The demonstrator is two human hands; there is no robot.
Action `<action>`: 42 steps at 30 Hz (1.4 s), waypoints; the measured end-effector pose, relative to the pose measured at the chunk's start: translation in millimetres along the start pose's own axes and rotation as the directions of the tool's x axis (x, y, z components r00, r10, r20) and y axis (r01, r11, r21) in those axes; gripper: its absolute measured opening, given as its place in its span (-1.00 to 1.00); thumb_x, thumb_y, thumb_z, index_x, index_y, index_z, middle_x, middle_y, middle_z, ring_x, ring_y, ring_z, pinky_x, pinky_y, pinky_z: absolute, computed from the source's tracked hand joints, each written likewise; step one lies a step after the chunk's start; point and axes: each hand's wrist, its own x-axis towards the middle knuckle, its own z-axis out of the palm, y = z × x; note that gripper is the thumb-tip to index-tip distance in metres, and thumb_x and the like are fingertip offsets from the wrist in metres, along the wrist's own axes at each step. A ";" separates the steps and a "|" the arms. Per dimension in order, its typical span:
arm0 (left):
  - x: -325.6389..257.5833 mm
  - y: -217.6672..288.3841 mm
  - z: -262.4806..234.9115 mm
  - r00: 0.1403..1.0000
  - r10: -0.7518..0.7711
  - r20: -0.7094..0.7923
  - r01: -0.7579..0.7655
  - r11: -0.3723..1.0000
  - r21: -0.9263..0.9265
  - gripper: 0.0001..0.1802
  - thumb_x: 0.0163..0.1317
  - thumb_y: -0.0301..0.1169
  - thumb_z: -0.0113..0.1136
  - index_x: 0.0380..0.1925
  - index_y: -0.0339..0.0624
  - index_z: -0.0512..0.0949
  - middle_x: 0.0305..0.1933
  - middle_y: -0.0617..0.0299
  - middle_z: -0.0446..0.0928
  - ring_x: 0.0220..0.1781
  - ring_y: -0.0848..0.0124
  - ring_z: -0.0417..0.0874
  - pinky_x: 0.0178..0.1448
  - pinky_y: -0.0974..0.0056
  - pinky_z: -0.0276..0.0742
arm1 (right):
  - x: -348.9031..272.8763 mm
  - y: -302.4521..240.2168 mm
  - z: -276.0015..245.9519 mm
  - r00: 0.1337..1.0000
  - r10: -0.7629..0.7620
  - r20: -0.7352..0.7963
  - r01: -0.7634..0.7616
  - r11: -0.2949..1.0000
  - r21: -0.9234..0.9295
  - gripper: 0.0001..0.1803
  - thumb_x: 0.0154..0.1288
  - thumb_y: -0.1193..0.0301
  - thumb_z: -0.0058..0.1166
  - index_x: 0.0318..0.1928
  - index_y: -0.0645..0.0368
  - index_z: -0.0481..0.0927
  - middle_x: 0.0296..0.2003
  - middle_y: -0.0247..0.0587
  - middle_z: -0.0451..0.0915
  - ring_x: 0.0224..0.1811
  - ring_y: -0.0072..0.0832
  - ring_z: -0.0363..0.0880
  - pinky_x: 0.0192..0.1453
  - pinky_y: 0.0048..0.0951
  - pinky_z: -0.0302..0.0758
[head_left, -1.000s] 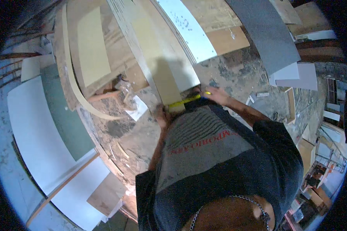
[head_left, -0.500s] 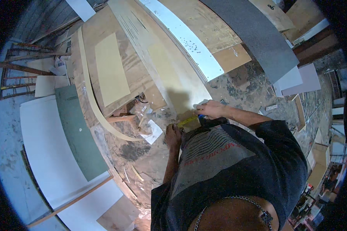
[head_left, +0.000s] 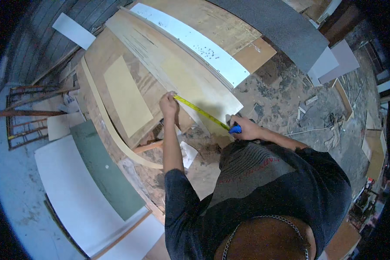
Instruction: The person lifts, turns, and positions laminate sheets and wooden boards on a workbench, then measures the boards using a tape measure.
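A yellow tape measure (head_left: 202, 113) stretches slantwise between my hands. My left hand (head_left: 168, 105) pinches the free end of its blade, over the left edge of a long pale wooden board (head_left: 226, 99). My right hand (head_left: 246, 128) grips the small blue case (head_left: 235, 129), close to my shirt and just off the board's near right corner. The blade crosses the board's near end; whether it touches the surface I cannot tell.
A white speckled strip (head_left: 195, 43) lies beyond the board, with a dark grey sheet (head_left: 281, 30) to its right. On the left are a cream panel (head_left: 126, 97), a curved thin strip (head_left: 100, 117), a green sheet (head_left: 106, 167) and a white sheet (head_left: 73, 186). Scraps litter the floor.
My left hand has moved up and away from my body, drawing out a longer stretch of the blade. My right hand has shifted slightly right with the case. The whole view has turned somewhat.
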 end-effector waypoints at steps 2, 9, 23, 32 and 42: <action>50.9 -10.9 0.3 1.000 0.028 -0.014 -0.026 0.995 0.099 -0.66 0.33 -0.23 0.02 -0.32 -0.25 0.66 -0.48 0.11 0.65 -0.46 0.31 0.63 -0.27 0.27 0.51 | -5.3 10.4 -2.5 0.992 -0.084 -0.095 0.086 0.996 0.012 -0.42 0.03 0.42 0.25 0.08 0.21 0.32 -0.18 0.12 0.54 -0.08 0.02 0.54 -0.05 -0.13 0.46; 161.2 -48.8 20.3 1.000 0.013 -0.015 -0.011 0.989 0.150 -0.78 0.24 -0.41 0.10 -0.39 -0.34 0.66 -0.46 -0.06 0.64 -0.42 0.26 0.68 -0.28 0.25 0.53 | -18.7 39.4 6.1 0.997 0.060 -0.055 -0.062 0.997 -0.043 -0.28 0.07 0.37 0.18 0.27 0.11 0.24 0.01 0.10 0.44 -0.01 0.07 0.49 0.01 -0.05 0.48; 241.7 -72.3 76.6 0.987 0.073 -0.140 -0.065 0.996 0.059 -0.85 0.08 -0.43 0.33 -0.44 -0.32 0.67 -0.53 0.04 0.63 -0.54 0.27 0.59 -0.35 0.22 0.51 | 9.1 -14.6 87.8 0.910 0.275 -0.310 -0.380 0.852 -0.359 -0.39 0.20 0.33 0.03 0.29 0.05 0.25 -0.04 -0.12 0.43 -0.25 -0.12 0.59 -0.26 -0.14 0.59; 221.7 -88.6 93.5 0.951 0.223 -0.213 -0.197 0.971 0.136 -0.89 0.01 -0.56 0.22 -0.43 -0.24 0.68 -0.39 0.04 0.62 -0.38 0.21 0.66 -0.27 0.22 0.56 | 1.9 -12.3 124.8 0.847 0.403 -0.346 -0.518 0.772 -0.369 -0.39 0.29 0.30 -0.08 0.35 0.04 0.17 0.17 0.08 0.35 -0.04 -0.07 0.57 -0.14 -0.17 0.62; 230.7 -98.5 98.8 0.934 0.302 -0.191 -0.273 0.948 0.163 -0.85 0.06 -0.41 0.32 -0.42 -0.29 0.67 -0.45 0.00 0.58 -0.42 0.15 0.62 -0.33 0.15 0.56 | -64.9 -10.8 159.7 0.711 0.597 -0.372 -0.701 0.646 -0.303 -0.34 0.23 0.37 -0.04 0.36 -0.08 0.15 0.00 -0.14 0.43 -0.06 -0.21 0.55 -0.09 -0.24 0.57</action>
